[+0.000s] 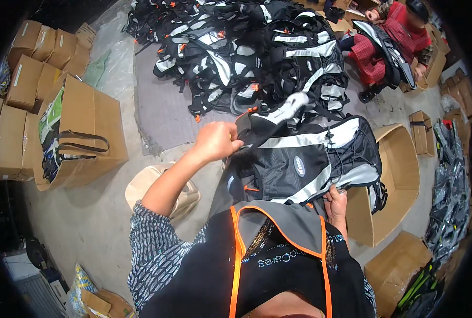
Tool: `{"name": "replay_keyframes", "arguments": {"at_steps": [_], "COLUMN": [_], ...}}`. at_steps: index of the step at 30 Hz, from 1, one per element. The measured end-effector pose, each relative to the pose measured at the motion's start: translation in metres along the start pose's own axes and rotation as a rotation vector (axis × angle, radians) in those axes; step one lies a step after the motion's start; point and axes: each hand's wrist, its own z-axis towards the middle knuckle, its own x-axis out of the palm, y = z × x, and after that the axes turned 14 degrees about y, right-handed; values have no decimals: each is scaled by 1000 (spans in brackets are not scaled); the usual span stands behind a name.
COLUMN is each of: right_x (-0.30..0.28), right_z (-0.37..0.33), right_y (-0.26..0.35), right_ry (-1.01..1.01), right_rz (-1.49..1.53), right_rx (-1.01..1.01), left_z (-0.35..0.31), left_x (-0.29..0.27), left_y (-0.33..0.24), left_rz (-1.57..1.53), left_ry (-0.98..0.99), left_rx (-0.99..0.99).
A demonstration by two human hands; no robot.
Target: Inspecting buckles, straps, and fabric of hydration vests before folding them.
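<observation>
Across my lap lies a black, grey and silver backpack [278,177] with an oval badge on its front and cord lacing on one side. My left hand [217,140] is closed on the edge of its black and silver top part [267,123], which is lifted and blurred at its far tip. A small orange tab shows beside those fingers. At the near right side of the backpack, my right hand [335,204] grips the edge, thumb on top and the other fingers mostly hidden beneath.
A large pile of similar backpacks [225,69] covers the grey sheet ahead. An open carton [400,185] stands close on my right; a filled carton [95,122] is at left. A beige stool [151,185] is beside me. Another person [376,58] handles a backpack at far right.
</observation>
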Motion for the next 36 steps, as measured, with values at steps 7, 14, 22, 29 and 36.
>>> {"name": "replay_keyframes", "arguments": {"at_steps": [7,14,22,29,36], "right_x": [-4,-4,-4,-11,-23], "right_z": [0,3,2,1,2], "right_y": [-5,-4,-9,-15,-16], "right_ry": [-47,10,-83,-116,-91], "right_rz": [25,-7,37,84,113], "right_rx": [-3,5,20,8,36], "left_z": [-24,-24,-19,-7,-9], "left_x": [-7,3,-7,8,20], "left_y": [-21,9,51,44,21], "left_rz": [17,-167,-1379,-1708,-1520], "left_ry": [-147,-29,-192,-377,-472], "left_rx": [-35,-51,202,374,427]}}
